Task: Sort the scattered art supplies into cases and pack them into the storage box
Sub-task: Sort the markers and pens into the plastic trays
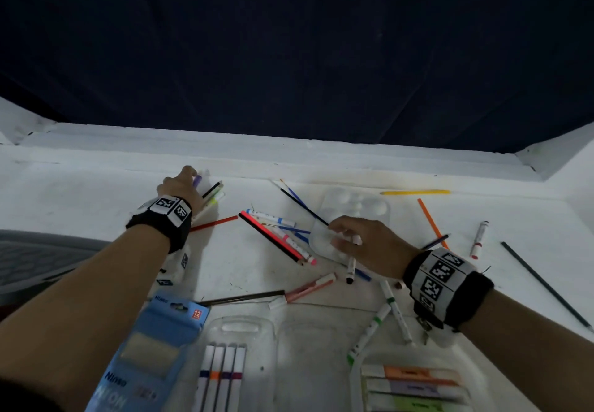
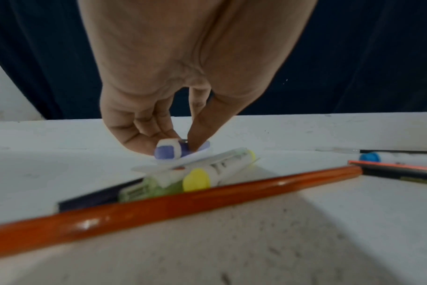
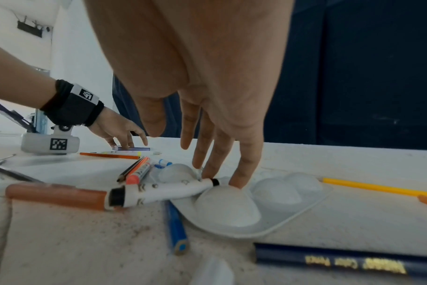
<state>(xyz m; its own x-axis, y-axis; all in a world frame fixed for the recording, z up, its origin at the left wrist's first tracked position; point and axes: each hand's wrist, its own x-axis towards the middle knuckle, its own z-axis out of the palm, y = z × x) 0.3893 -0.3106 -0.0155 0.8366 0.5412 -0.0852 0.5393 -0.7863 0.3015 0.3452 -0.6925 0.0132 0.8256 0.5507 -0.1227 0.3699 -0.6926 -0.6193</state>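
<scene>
My left hand (image 1: pixel 189 175) is at the far left of the white table, where thumb and fingers pinch a purple marker (image 2: pixel 167 152) lying over a yellow highlighter (image 2: pixel 197 179) and a green one. A red pencil (image 2: pixel 173 204) lies just in front of them. My right hand (image 3: pixel 207 169) reaches down with straight fingers, the tips touching a white marker with a black cap (image 3: pixel 159 192) that leans on an upturned white palette (image 3: pixel 276 192). Its thumb stays apart. Near me lie a blue case (image 1: pixel 151 357), a clear case (image 1: pixel 244 324) with several markers, and a tray of highlighters (image 1: pixel 411 382).
Pencils, brushes and markers are scattered mid-table (image 1: pixel 276 234). A yellow pencil (image 1: pixel 414 192), an orange pencil (image 1: pixel 430 222), a red-capped marker (image 1: pixel 479 239) and a long dark pencil (image 1: pixel 543 283) lie to the right. Green markers (image 1: pixel 373 328) sit near my right wrist. A dark curtain hangs behind.
</scene>
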